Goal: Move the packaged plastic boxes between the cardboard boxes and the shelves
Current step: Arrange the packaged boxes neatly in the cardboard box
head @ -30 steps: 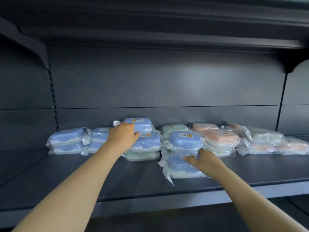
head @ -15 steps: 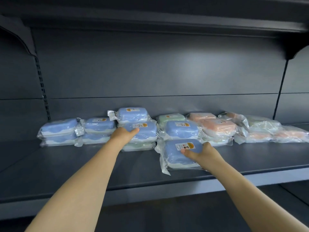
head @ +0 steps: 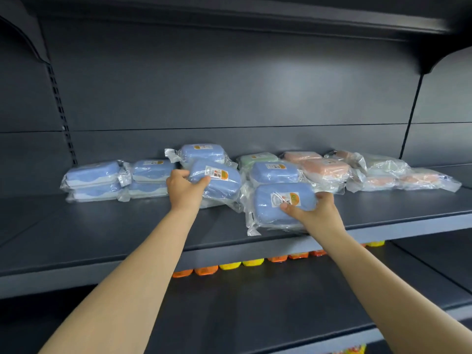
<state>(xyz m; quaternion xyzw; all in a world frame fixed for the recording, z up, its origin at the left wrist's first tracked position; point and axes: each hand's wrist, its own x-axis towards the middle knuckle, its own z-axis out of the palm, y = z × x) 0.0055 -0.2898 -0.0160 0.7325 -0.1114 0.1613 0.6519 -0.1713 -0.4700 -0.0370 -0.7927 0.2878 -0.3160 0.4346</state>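
1. Now the left grip (head: 184, 185) is closed around the near end of a blue box (head: 217, 183), thumb laid over its wrapped top. Half a second ago this hand only rested against the stack. The box has since been tipped up and drawn forward from under the top box (head: 201, 152).
2. The right grip (head: 316, 213) clasps the near right corner of a second blue box (head: 281, 204), thumb beside its sticker. That box lay flat a second ago. It is now tilted toward the camera, with the loose edge of its wrap trailing at the front of the shelf (head: 102, 226).
3. Both boxes look to be coming off the shelf, so this reads as the unloading direction of the task. No cardboard box is in view.
4. Each held box carries a white sticker (head: 284, 199) with an orange patch. The print is too small and blurred to read, and no brand can be made out.
5. Further out, blue packs (head: 94, 180) are stacked at the left, a green pack (head: 258, 158) sits behind the middle, and pink packs (head: 324, 169) lie to the right.
6. Orange and yellow items (head: 229, 267) peek out on the shelf below.
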